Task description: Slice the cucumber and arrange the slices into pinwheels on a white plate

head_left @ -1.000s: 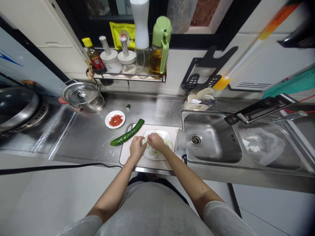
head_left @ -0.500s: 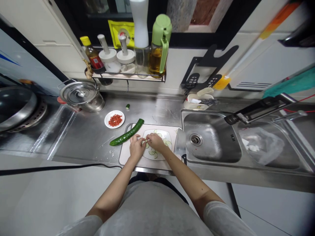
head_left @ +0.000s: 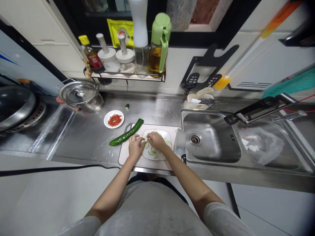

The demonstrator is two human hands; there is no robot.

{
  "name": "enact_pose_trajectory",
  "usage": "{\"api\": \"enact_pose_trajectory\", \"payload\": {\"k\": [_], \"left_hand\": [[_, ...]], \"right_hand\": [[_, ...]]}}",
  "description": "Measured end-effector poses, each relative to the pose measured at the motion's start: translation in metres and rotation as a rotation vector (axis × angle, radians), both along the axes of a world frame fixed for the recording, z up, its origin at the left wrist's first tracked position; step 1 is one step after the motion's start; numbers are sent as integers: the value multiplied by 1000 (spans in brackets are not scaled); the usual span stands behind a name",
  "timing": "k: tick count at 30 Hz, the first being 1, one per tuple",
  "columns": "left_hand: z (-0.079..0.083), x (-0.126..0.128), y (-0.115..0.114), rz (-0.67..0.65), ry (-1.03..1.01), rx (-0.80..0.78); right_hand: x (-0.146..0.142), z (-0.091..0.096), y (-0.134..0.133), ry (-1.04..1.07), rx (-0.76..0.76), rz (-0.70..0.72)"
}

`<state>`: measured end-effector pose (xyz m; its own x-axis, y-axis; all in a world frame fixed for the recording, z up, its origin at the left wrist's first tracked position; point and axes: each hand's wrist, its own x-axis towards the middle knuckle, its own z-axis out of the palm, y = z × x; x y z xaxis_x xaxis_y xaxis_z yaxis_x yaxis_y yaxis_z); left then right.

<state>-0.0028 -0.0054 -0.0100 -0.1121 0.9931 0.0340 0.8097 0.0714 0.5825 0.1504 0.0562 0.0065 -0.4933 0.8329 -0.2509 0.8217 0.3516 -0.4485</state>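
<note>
My left hand (head_left: 135,146) and my right hand (head_left: 156,141) meet over a white plate (head_left: 166,134) that carries several thin cucumber slices (head_left: 152,152). Both hands have their fingers pinched together at the plate's left rim, apparently on a cucumber slice between them. The plate rests on a white cutting board (head_left: 128,156). A whole green cucumber (head_left: 126,132) lies slanted across the board's top left corner, just beyond my left hand.
A small dish of chopped red chilli (head_left: 114,119) sits left of the board, with a cucumber end (head_left: 127,106) behind it. A lidded steel pot (head_left: 79,95) stands far left, a sink (head_left: 209,137) to the right, and bottles on a rack (head_left: 128,76) behind.
Both hands have stayed together at the plate's left rim with only slight finger movement. The view has shifted a little.
</note>
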Motion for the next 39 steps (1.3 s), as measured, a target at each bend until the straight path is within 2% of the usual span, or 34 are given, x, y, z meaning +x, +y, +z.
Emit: {"api": "enact_pose_trajectory", "payload": {"k": [6,12,18,23,29,33,39], "left_hand": [[2,0,-7,50,13,9],[1,5,-2,55,33,-47],[1,7,2,72,29,-66],[6,2,-5,106,-6,-4],[11,-7,-18,61,-5,40],[9,-8,-18,50,17,32],[3,-7,-14,37,33,43]], "right_hand": [[-8,2,10,-59,36,-7],[-14,-1,11,-119,29,-14],[-11,-3,12,-103,20,-27],[-1,1,8,-23,54,-119],[28,5,-14,139,114,-242],[62,9,-36,276,192,-431],[115,14,-61,265,291,-686]]}}
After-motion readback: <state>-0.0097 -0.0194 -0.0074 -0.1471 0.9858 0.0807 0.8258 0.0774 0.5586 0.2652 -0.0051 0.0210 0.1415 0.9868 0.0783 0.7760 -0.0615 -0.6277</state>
